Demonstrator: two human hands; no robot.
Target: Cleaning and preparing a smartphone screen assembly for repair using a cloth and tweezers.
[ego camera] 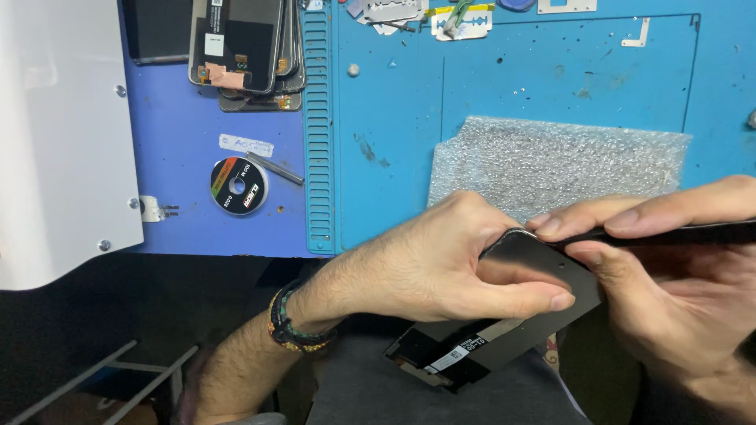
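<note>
My left hand (441, 264) grips a dark phone display panel (504, 330), held tilted above my lap, thumb along its face. A white label strip shows on its lower end. My right hand (669, 275) holds a thin black tool (677, 234) pinched between thumb and forefinger. The tool's tip meets the panel's upper corner beside my left fingertips. A beaded bracelet (295, 327) sits on my left wrist.
A sheet of bubble wrap (551, 161) lies on the blue work mat (394, 118). A stack of phone screens (244, 47) and a small wire spool (239, 186) rest on the left mat. Razor blades (461, 22) lie at the top edge. A white panel (55, 134) stands at left.
</note>
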